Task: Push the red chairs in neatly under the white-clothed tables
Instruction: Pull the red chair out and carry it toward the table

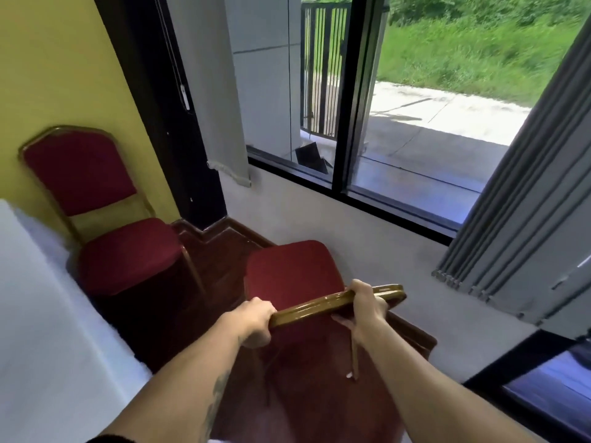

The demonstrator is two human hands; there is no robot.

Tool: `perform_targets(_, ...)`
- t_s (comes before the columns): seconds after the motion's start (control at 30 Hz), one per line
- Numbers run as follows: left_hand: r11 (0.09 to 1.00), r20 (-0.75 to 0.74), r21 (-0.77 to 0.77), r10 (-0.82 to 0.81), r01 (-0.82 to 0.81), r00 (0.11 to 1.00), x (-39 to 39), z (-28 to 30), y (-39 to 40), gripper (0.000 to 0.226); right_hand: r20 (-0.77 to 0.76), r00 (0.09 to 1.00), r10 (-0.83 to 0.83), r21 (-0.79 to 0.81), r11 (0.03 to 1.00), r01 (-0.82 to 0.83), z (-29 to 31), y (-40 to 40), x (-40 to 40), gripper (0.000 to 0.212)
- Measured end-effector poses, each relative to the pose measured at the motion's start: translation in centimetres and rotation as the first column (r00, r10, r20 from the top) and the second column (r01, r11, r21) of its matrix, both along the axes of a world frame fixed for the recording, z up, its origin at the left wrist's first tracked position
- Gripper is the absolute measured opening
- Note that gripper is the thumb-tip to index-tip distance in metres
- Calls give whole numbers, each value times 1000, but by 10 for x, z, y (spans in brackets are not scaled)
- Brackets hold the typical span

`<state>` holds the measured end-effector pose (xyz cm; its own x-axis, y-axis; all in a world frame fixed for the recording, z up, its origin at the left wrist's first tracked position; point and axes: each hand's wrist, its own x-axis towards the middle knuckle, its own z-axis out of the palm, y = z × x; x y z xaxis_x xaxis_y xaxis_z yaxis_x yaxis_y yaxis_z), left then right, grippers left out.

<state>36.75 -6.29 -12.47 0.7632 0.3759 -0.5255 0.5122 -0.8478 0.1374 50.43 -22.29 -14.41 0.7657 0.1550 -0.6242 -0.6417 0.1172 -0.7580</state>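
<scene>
White cloth covers the table along the left edge, the largest thing near us. Beyond it a second red chair stands against the yellow wall, its seat touching the cloth. Right of that, the red chair we hold stands on dark wooden floor below the window, apart from the table. Our left hand and right hand are both clenched around its gold backrest rim.
</scene>
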Motion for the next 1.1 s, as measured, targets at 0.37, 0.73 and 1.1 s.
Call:
perform_targets(0.37, 992, -68, 19, 127, -126, 990, 28, 7, -44, 25, 49, 969, 242, 1, 970, -242, 4, -8, 53, 65)
perform_targets(0.73, 971, -87, -19, 235, -237, 968, 7, 13, -18, 15, 60, 880, 471, -62, 882, -468, 16, 51, 57, 41)
perform_targets(1.1, 962, -102, -112, 238, -249, 966, 41, 8, -5, 13, 94, 894, 439, -305, 867, -394, 0, 79, 95, 44)
